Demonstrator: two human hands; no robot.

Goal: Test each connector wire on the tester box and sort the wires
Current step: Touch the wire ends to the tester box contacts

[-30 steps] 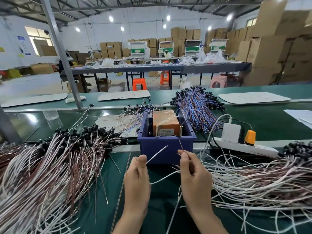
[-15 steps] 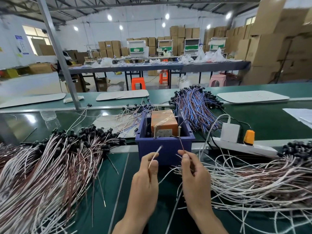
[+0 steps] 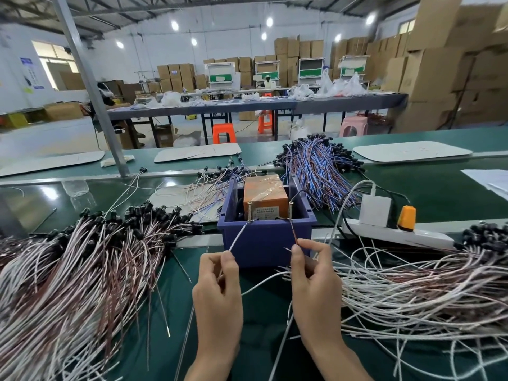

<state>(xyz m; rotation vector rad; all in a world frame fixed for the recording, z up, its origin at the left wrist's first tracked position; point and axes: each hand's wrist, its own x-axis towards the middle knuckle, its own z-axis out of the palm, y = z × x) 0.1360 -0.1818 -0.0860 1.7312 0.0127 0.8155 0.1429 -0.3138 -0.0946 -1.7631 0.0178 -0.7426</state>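
At the near edge of the green worktop (image 3: 428,188), we hold one wire end in each hand in front of the blue bin (image 3: 264,243). Our left hand (image 3: 217,292) has its fingers (image 3: 228,261) curled, thumb and forefinger pinching a white lead (image 3: 238,237). That lead runs up and to the right to the foot of the left screw post (image 3: 249,211) on the bin's front rim. Our right hand (image 3: 316,287) is curled in the same way and pinches a reddish-brown lead (image 3: 293,232) between thumb and forefinger. This lead rises to the foot of the right screw post (image 3: 290,210). Whether the bare tips actually touch the screws we cannot tell.

Inside the bin, just behind the two posts, sits the orange tester box (image 3: 262,192), wrapped in clear tape, with a small label on its near face. A white cable trails from between our hands toward us across the worktop.

On our left lies a big heap of white and brown wires (image 3: 82,270), their black connectors pointing toward the bin. On our right spreads another heap of mostly white wires (image 3: 412,287). Behind the bin to the right lies a bundle of blue and purple wires (image 3: 316,169). A white power strip (image 3: 428,236) lies right of the bin, carrying a white adapter (image 3: 375,210) and an orange plug (image 3: 406,214).
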